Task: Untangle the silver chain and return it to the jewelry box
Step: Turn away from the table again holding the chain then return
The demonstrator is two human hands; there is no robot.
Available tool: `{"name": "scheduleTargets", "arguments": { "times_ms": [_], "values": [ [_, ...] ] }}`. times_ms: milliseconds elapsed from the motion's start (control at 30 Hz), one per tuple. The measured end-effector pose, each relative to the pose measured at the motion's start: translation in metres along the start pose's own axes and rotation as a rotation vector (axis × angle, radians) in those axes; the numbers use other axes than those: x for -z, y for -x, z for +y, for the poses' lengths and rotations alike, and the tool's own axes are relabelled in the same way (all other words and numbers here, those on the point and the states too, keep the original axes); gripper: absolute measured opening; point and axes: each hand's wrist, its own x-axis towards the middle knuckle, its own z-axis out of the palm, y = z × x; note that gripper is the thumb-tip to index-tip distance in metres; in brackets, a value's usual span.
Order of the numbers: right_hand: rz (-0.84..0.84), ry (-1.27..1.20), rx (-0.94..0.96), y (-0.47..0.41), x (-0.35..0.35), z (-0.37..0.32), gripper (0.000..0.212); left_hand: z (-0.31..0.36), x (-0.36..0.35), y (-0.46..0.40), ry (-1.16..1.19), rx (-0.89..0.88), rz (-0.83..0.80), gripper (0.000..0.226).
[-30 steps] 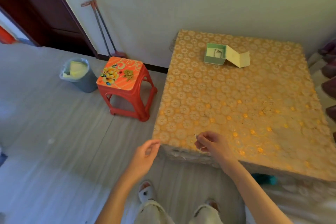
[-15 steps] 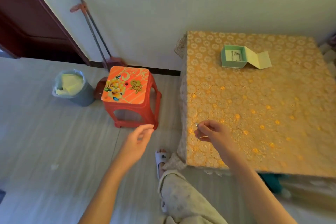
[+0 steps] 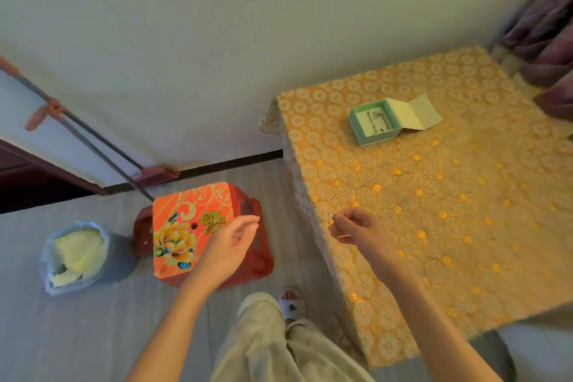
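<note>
My right hand [image 3: 359, 229] hovers over the near left edge of the table [image 3: 434, 211], which is covered in a yellow flower cloth. Its thumb and fingers pinch a small bit of the silver chain [image 3: 331, 216]; the rest of the chain is too thin to make out. My left hand [image 3: 231, 245] hangs in the air over the red stool, fingers relaxed, holding nothing. The green jewelry box [image 3: 373, 122] sits at the far side of the table with its lid folded open to the right. Small dark pieces lie on its white lining.
A red plastic stool [image 3: 198, 229] with a flower print stands left of the table. A lined waste bin [image 3: 83, 257] is further left. A mop [image 3: 93, 146] leans on the wall. Purple fabric [image 3: 545, 37] hangs at the far right. My legs and a sandal [image 3: 291, 304] are below.
The view has swung and tilted left as I stepped; the table now sits more to the right. My right hand keeps its pinch on the chain, and my left hand stays open beside it.
</note>
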Motion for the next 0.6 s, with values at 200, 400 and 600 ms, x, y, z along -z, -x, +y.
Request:
{"name": "scheduleTargets", "arguments": {
  "times_ms": [200, 400, 600],
  "values": [
    [0.184, -0.090, -0.024, -0.022, 0.002, -0.020, 0.015, 0.028, 0.008, -0.073, -0.054, -0.080, -0.189, 0.020],
    [0.338, -0.195, -0.067, -0.035, 0.002, -0.016, 0.013, 0.046, 0.000, -0.128, -0.202, -0.176, -0.416, 0.016],
    [0.419, -0.298, -0.082, -0.049, 0.029, -0.017, 0.014, 0.086, -0.023, -0.168, -0.238, -0.202, -0.518, 0.015]
  ]
}}
